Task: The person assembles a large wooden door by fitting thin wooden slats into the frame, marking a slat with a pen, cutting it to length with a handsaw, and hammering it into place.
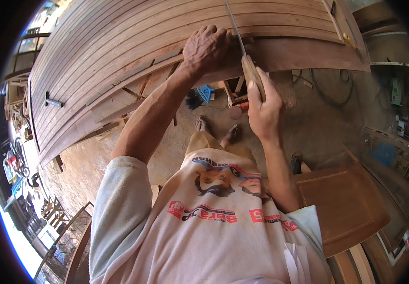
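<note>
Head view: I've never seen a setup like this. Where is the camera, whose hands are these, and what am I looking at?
There is no machine: a person works with two bare hands. The single picture comes from a wide fisheye camera worn on that person's head, looking down, so straight edges bend toward the rim. The right hand grips a wooden-handled tool with a long, thin metal blade; I cannot tell its exact kind. The left hand is at the near side of a large slatted wooden panel; whether it holds anything is hidden. On the panel, a metal tool lies at the left and something yellow at the right.
</note>
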`<state>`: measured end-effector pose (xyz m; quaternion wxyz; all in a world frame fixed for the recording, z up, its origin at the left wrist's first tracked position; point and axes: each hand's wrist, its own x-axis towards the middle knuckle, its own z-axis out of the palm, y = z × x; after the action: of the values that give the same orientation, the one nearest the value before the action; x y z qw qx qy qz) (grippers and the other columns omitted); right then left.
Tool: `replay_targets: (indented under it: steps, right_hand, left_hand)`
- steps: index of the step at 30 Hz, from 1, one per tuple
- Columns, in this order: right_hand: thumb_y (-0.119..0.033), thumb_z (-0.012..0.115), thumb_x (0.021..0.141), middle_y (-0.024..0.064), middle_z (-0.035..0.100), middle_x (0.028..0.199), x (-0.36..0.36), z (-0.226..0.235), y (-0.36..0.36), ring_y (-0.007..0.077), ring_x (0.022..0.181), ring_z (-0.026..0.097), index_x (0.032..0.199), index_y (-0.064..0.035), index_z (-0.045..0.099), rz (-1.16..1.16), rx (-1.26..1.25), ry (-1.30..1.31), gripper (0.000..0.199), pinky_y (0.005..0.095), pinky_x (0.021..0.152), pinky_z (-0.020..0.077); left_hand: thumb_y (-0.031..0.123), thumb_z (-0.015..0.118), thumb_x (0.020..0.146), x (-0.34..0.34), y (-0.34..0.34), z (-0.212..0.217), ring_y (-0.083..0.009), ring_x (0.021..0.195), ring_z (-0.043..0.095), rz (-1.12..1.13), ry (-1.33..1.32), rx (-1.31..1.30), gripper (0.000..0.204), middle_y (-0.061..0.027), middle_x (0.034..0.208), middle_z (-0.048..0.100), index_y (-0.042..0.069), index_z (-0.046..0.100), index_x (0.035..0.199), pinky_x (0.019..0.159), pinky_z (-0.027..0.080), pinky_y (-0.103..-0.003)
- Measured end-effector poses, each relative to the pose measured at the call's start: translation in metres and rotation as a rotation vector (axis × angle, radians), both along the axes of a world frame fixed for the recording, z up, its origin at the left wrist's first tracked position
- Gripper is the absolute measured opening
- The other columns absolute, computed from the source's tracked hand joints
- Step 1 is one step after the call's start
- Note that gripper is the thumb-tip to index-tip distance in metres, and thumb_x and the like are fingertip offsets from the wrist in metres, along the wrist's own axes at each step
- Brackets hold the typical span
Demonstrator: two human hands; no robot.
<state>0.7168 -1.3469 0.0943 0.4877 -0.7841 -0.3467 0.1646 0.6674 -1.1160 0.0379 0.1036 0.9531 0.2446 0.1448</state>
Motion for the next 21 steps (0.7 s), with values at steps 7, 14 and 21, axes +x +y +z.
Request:
replay_targets:
  steps: [7, 14, 21]
  right_hand:
    - [-0.008, 0.063, 0.103, 0.0268, 0.075, 0.117, -0.028, 0.008, -0.054, 0.0298, 0.104, 0.078, 0.141, 0.0095, 0.059, 0.005, 0.044, 0.002, 0.042, 0.0391, 0.083, 0.0611]
    - [-0.011, 0.061, 0.105, 0.0279, 0.072, 0.126, -0.009, -0.001, -0.023, 0.0343, 0.112, 0.074, 0.14, 0.01, 0.059, 0.029, 0.046, 0.174, 0.041, 0.042, 0.092, 0.0587]
    - [-0.009, 0.063, 0.104, 0.0266, 0.074, 0.119, -0.016, -0.007, -0.038, 0.0302, 0.104, 0.077, 0.142, 0.007, 0.06, 0.01, 0.047, -0.047, 0.041, 0.0401, 0.084, 0.061]
  left_hand:
    - [0.037, 0.051, 0.107, 0.004, -0.003, -0.007, -0.0393, 0.109, 0.066, 0.042, -0.025, -0.02, 0.033, -0.0174, 0.108, 0.069, 0.009, 0.067, 0.109, 0.093, 0.053, -0.05]
    - [0.038, 0.053, 0.105, 0.007, 0.006, -0.009, -0.0376, 0.108, 0.067, 0.09, -0.018, -0.04, 0.032, -0.0167, 0.107, 0.07, 0.01, 0.07, 0.104, 0.094, 0.053, -0.05]
    - [0.038, 0.05, 0.108, 0.004, 0.0, -0.011, -0.0394, 0.109, 0.066, 0.054, -0.047, -0.031, 0.033, -0.0176, 0.11, 0.068, 0.009, 0.067, 0.11, 0.092, 0.053, -0.051]
